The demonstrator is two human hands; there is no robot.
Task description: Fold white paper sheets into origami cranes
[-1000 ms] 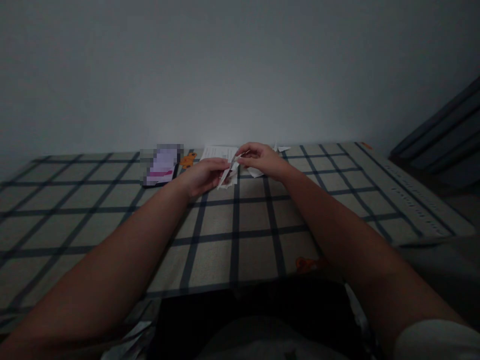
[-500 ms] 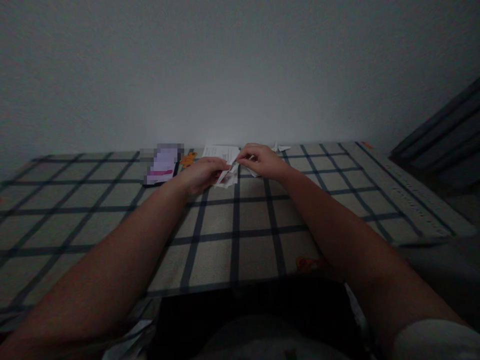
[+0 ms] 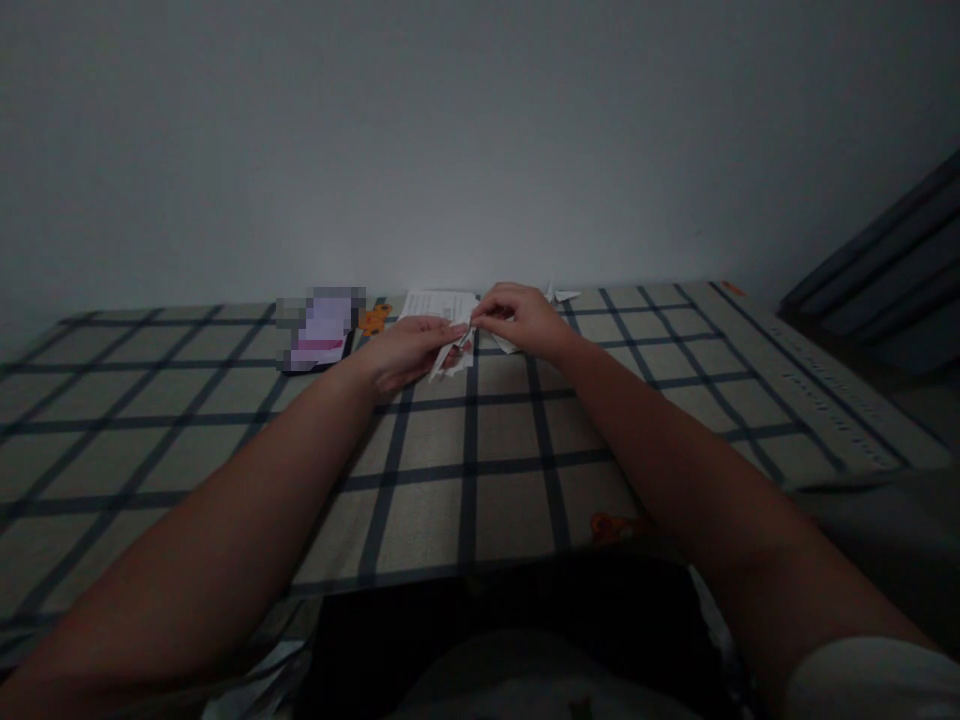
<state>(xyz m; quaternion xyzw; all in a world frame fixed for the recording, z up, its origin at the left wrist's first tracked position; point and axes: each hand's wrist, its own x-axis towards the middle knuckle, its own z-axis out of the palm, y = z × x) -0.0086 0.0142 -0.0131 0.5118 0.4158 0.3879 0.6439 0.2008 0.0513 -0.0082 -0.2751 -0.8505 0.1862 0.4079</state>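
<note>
A small piece of folded white paper is held between my two hands above the checked tablecloth. My left hand grips it from the left, thumb on top and fingers partly under it. The fingertips of my right hand pinch its upper right end. Behind the hands lies a printed white sheet. Another bit of white paper shows below my right hand, partly covered by it. The exact folds are too dim and small to make out.
A phone with a lit, blurred screen lies to the left. Past my right hand sits a small pointed white paper piece by the wall. Orange prints mark the cloth. Dark slatted material stands at the right.
The fingers of my left hand have spread slightly under the paper, and its thumb reaches further right. My right hand keeps its pinch, shifted a little left.
</note>
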